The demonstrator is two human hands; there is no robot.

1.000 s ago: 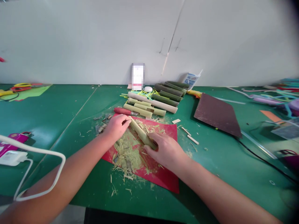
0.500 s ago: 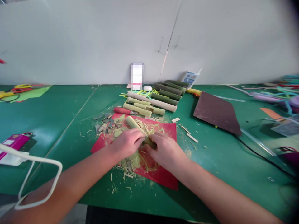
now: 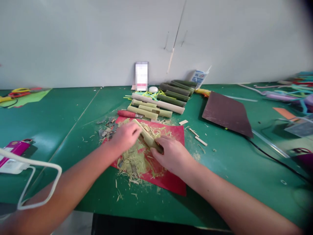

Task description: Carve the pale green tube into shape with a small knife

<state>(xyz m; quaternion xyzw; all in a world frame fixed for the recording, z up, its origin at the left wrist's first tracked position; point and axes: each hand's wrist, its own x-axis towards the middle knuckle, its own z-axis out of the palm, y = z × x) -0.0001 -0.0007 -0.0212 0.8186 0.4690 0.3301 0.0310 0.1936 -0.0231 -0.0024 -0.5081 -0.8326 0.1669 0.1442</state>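
A pale, peeled bamboo tube (image 3: 148, 137) lies slantwise over a red sheet (image 3: 171, 182) strewn with shavings and dust. My right hand (image 3: 171, 152) is closed round the tube's near end, thumb below and fingers above. Against the far part of the tube, on its left side, is my left hand (image 3: 126, 134), its fingers curled together. Whether anything sits between those fingers is hidden. A red-handled knife (image 3: 126, 114) rests just beyond, next to several peeled bamboo tubes (image 3: 143, 113).
Dark green bamboo pieces (image 3: 174, 92) lie at the back, near a propped phone (image 3: 142, 76). On the right is a dark brown board (image 3: 227, 114) with a cable. Scissors (image 3: 21, 93) lie far left, a magenta-and-white object (image 3: 14, 156) nearer. A white loop (image 3: 57, 182) crosses lower left.
My left hand has slid away from the right hand, up and left along the bamboo tube to its far part. The right hand keeps its hold, and the view has shifted slightly.
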